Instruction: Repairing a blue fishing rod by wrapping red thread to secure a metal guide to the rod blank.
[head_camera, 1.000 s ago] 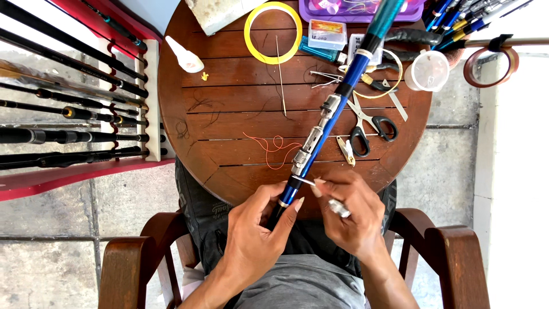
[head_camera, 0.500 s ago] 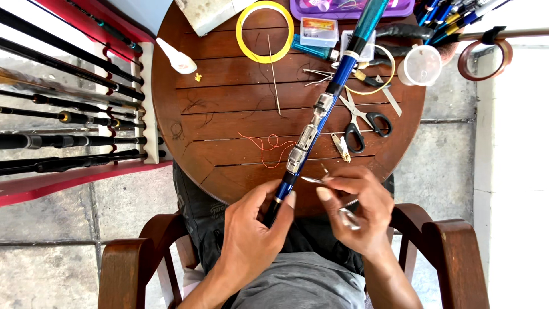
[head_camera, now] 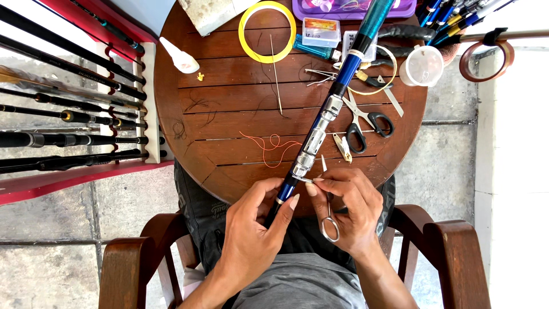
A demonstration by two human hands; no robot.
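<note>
Left hand (head_camera: 251, 234) wraps around the near end of the blue telescopic fishing rod (head_camera: 331, 109), thumb and fingers closed on the dark butt just below the silver reel seat, at the near edge of the round brown slatted wooden desk (head_camera: 229, 86). From there the rod runs diagonally across the desk to its far right side. A steady hold looks most useful here, with the rod's weight resting on the desk so the joint does not twist.

Right of it, the right hand (head_camera: 346, 209) is closed on small steel scissors (head_camera: 327, 214), one finger through a loop, tips at the lower end of the reel seat. Short, controlled snips seem wise, blades kept off the blue finish.

Orange thread (head_camera: 269, 146) lies loose on the desk, left of the rod. Black-handled scissors (head_camera: 366, 123) rest further right, near a clear plastic cup (head_camera: 422, 66).
</note>
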